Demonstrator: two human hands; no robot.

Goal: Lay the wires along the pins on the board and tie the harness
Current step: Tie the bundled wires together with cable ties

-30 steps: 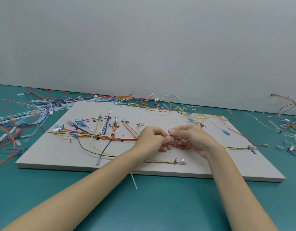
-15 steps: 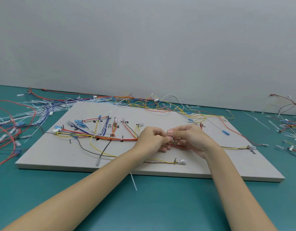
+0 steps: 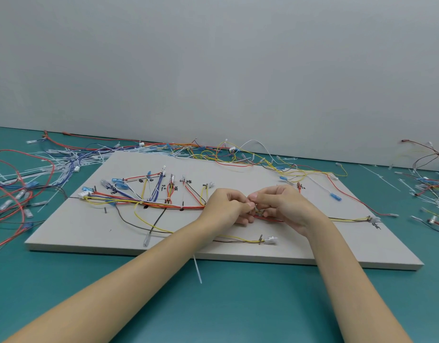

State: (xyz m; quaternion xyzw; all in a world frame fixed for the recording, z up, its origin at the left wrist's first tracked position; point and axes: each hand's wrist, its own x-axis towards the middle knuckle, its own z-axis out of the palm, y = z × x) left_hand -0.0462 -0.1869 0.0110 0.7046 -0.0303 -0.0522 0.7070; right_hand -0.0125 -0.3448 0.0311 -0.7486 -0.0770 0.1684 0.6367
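Observation:
A grey board [image 3: 65, 233] lies on the teal table. A harness of red, orange, yellow and blue wires [image 3: 151, 204] runs left to right across it along dark pins. My left hand [image 3: 228, 206] and my right hand [image 3: 280, 206] meet over the bundle's middle, fingertips pinched together on a small tie around the wires [image 3: 258, 214]. The tie itself is mostly hidden by my fingers. A yellow and brown branch ends in a white connector [image 3: 270, 240] near the board's front edge.
A white cable tie [image 3: 197, 268] sticks out past the board's front edge. Loose wires and cable ties lie heaped at the left [image 3: 20, 189], behind the board [image 3: 225, 157] and at the right [image 3: 431, 189]. A grey wall stands behind.
Both hands stay pinched over the bundle's middle. The fingertips have shifted only slightly.

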